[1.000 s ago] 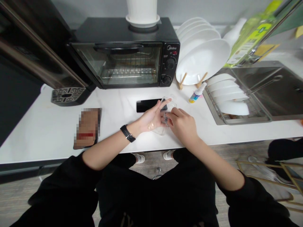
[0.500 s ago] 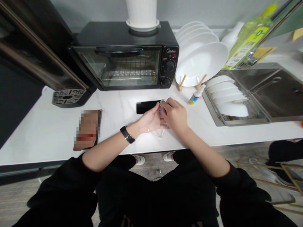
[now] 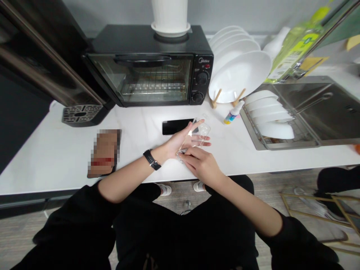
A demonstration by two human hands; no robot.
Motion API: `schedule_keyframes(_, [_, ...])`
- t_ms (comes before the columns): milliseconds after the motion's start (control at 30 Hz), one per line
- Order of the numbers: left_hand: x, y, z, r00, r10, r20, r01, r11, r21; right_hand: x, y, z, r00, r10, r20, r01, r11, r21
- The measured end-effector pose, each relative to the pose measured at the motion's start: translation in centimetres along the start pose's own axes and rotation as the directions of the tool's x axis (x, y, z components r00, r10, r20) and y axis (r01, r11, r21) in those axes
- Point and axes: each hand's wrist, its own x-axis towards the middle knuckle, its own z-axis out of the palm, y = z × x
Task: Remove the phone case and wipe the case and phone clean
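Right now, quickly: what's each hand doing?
Left hand: open, fingers spread, clear plastic case against the palm.
Right hand: closed, fingertips pinching at the case's near end.

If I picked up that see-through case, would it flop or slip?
The see-through case is probably light, since it looks thin. Maybe slippery too: it's shiny. It probably won't flop: it holds its outline across the left hand while the right hand pinches one end.

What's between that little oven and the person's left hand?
In the head view, a flat black phone-like object lies on the white counter between the oven and the left hand, which partly hides it.
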Motion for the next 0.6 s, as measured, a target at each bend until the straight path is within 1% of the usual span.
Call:
schedule_keyframes(200, [0.1,-0.1,-0.2,1.000,-0.003,0.002,0.003,1.000,-0.025,-0.1,-0.1,-1.4,0.998,-0.050,0.045,0.056,0.984,-0.169])
schedule_keyframes(333, [-0.2,0.3,0.3,1.000,-0.006,-0.016,0.005,1.000,-0.025,-0.3,-0.2,-2.1,0.997,-0.037,0.064,0.051,0.971,-0.234])
schedule_keyframes(400, [-0.3,0.4,0.4,1.000,-0.016,-0.017,0.015,0.999,-0.045,-0.5,-0.3,-2.3,0.996,0.008,0.083,0.013,0.966,-0.259])
schedule_keyframes(500, [-0.2,0.5,0.3,0.999,-0.030,-0.015,0.029,0.996,-0.082,-0.4,-0.2,-2.8,0.983,0.130,0.127,-0.088,0.953,-0.290])
schedule_keyframes(600, [-0.1,0.3,0.3,0.999,-0.024,-0.033,0.021,0.995,-0.093,0.1,0.6,-3.1,0.969,0.229,0.094,-0.188,0.928,-0.322])
